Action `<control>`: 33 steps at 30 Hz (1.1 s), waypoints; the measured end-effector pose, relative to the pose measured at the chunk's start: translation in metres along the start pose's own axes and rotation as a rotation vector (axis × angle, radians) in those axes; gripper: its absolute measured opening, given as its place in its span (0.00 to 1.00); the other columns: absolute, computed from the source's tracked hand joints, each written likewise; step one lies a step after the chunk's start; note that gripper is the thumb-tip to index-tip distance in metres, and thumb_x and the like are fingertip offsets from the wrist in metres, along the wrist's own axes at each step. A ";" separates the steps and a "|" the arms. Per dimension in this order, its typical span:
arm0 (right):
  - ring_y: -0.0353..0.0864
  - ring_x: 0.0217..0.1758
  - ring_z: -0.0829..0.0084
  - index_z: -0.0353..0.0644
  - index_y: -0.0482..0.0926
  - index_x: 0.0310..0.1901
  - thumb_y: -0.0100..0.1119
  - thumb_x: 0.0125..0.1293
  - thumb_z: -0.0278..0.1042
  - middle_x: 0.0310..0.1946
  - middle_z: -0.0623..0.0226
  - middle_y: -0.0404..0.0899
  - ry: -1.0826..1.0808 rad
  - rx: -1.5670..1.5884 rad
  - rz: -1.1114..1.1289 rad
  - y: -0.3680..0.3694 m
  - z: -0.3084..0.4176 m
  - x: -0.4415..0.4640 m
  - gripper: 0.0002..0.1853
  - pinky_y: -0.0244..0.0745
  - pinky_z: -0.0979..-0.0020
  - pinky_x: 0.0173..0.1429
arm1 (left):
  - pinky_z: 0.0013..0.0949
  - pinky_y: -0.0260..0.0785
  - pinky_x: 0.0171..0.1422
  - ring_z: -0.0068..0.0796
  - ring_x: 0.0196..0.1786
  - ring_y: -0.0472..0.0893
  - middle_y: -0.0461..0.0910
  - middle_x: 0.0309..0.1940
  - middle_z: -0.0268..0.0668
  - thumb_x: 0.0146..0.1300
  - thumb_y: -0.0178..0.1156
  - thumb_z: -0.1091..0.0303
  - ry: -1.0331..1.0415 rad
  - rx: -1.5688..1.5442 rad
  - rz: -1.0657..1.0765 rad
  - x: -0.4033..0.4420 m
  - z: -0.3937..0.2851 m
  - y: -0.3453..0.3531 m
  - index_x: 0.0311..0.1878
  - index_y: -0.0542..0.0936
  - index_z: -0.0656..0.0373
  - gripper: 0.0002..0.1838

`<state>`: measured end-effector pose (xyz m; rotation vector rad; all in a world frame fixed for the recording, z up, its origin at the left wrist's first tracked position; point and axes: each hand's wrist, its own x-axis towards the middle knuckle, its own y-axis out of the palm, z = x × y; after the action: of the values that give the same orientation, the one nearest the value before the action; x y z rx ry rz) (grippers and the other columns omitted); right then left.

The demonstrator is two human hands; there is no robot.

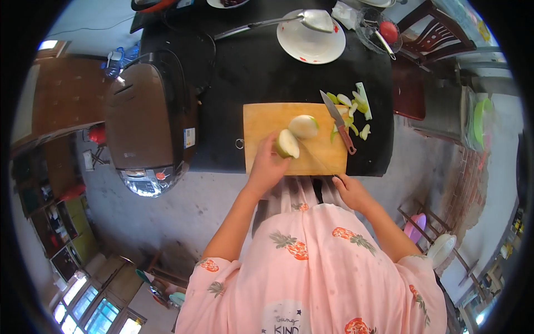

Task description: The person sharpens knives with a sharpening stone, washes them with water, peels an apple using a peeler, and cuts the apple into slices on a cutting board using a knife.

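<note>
My left hand point(268, 161) is closed around a cut piece of pale-fleshed, green-skinned produce point(288, 144), its white cut face turned to the right. Whether it is a fruit or a vegetable I cannot tell. Just behind it on the wooden cutting board point(258, 117) lies another pale, mostly peeled piece point(304, 127). My right hand point(353, 192) grips the dark handle of a kitchen knife point(318, 160) at the board's near edge. Its thin blade points up and left toward the held piece. A paring knife point(338, 121) with a reddish-brown handle rests near the board's right side.
Green and white peelings point(361, 103) lie around the board's right edge on the black table point(222, 83). Behind stands a white plate point(295, 44) with a metal turner point(315, 21) across it. A brown rice cooker point(138, 117) is at left, a glass bowl point(370, 36) at back right.
</note>
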<state>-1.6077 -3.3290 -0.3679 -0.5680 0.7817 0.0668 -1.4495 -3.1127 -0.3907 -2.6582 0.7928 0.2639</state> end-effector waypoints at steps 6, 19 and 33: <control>0.75 0.41 0.43 0.35 0.75 0.42 0.45 0.70 0.47 0.35 0.44 0.78 -0.025 0.108 0.041 -0.011 0.006 -0.003 0.20 0.70 0.59 0.44 | 0.37 0.66 0.60 0.46 0.56 0.71 0.68 0.53 0.49 0.47 0.64 0.67 0.068 0.232 0.056 0.004 -0.007 -0.003 0.60 0.64 0.63 0.35; 0.77 0.36 0.44 0.36 0.78 0.33 0.47 0.67 0.48 0.30 0.44 0.78 -0.183 -0.109 -0.048 -0.018 0.027 0.035 0.20 0.71 0.52 0.40 | 0.42 0.65 0.60 0.51 0.56 0.71 0.70 0.52 0.50 0.43 0.66 0.64 0.076 0.317 -0.034 -0.008 -0.009 0.005 0.60 0.65 0.63 0.38; 0.79 0.41 0.47 0.33 0.77 0.40 0.46 0.69 0.49 0.32 0.42 0.78 -0.133 0.012 0.089 -0.039 0.033 0.033 0.22 0.71 0.59 0.45 | 0.43 0.63 0.63 0.51 0.57 0.69 0.69 0.54 0.50 0.46 0.65 0.68 0.184 0.292 -0.109 -0.018 0.000 -0.008 0.61 0.64 0.62 0.36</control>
<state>-1.5520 -3.3499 -0.3539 -0.5122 0.6773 0.1800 -1.4597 -3.0978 -0.3841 -2.4593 0.6785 -0.1184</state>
